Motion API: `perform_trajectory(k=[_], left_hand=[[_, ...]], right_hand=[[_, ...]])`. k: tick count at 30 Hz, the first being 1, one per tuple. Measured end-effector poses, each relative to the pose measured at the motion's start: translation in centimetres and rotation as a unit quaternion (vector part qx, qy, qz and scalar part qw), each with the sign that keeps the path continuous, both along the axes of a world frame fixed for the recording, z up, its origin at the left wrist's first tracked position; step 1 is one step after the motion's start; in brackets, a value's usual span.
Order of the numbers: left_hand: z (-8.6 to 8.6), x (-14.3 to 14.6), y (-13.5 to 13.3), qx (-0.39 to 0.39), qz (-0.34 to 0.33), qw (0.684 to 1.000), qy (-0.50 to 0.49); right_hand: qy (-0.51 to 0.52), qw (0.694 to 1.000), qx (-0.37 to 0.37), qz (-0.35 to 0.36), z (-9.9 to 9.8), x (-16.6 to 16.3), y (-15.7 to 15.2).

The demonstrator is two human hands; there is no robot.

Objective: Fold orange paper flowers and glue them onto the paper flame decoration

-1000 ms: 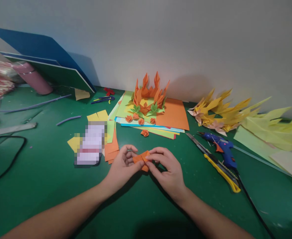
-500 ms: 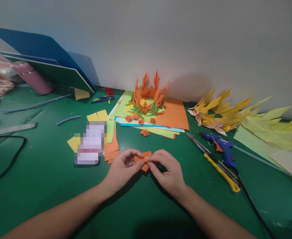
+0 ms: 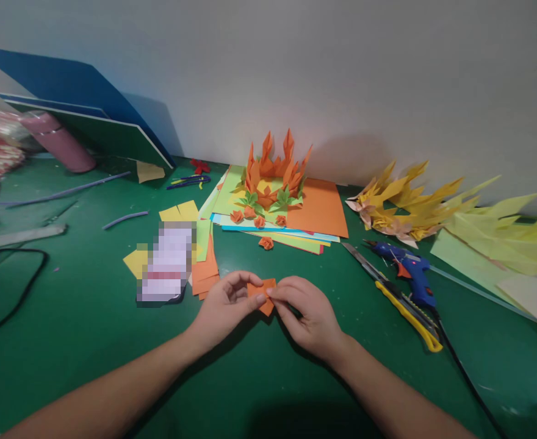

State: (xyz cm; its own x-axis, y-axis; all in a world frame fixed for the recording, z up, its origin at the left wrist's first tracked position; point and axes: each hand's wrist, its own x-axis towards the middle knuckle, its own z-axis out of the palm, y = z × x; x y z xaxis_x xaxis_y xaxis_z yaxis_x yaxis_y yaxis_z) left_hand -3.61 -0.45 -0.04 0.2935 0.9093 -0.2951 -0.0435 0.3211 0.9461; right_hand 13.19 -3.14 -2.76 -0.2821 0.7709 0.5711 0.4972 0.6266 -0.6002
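A small piece of folded orange paper (image 3: 267, 306) is held between both hands, low over the green table. My left hand (image 3: 225, 308) pinches its left side between thumb and fingers. The fingertips of my right hand (image 3: 309, 311) close on its right edge. Just beyond the hands lies a small orange paper rose (image 3: 266, 243). Several more roses (image 3: 259, 221) rest by a standing orange paper crown (image 3: 268, 174) with green paper leaves. To the left of my left hand is a fanned stack of orange paper pieces (image 3: 205, 277).
At right lie a yellow utility knife (image 3: 401, 311) and a blue glue gun (image 3: 406, 268), its cable running toward me. Yellow paper crowns (image 3: 406, 207) stand behind. A blurred-out phone (image 3: 168, 262) is at left, with a pink bottle (image 3: 60, 143) leaning against boards (image 3: 99, 128).
My right fingers have shifted slightly along the right edge of the orange paper, baring a bit more of it. My left hand keeps its hold.
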Motion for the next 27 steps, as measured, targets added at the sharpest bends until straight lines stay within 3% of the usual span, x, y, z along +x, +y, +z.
perform_trajectory(k=[5, 11, 19, 27], left_hand=[[-0.41, -0.09, 0.04, 0.020, 0.006, 1.000, 0.003], [-0.38, -0.02, -0.04, 0.034, 0.005, 0.999, -0.009], [-0.21, 0.35, -0.33, 0.051, 0.009, 0.999, 0.013], [0.12, 0.44, -0.53, 0.042, -0.011, 0.999, 0.033]], right_hand=[[0.032, 0.999, -0.017, 0.004, 0.30, -0.34, -0.10], [0.204, 0.959, -0.188, -0.051, 0.39, -0.82, 0.16], [0.134, 0.960, -0.237, -0.056, 0.57, -0.67, 0.29], [0.120, 0.967, -0.220, -0.039, 0.66, -0.79, 0.25]])
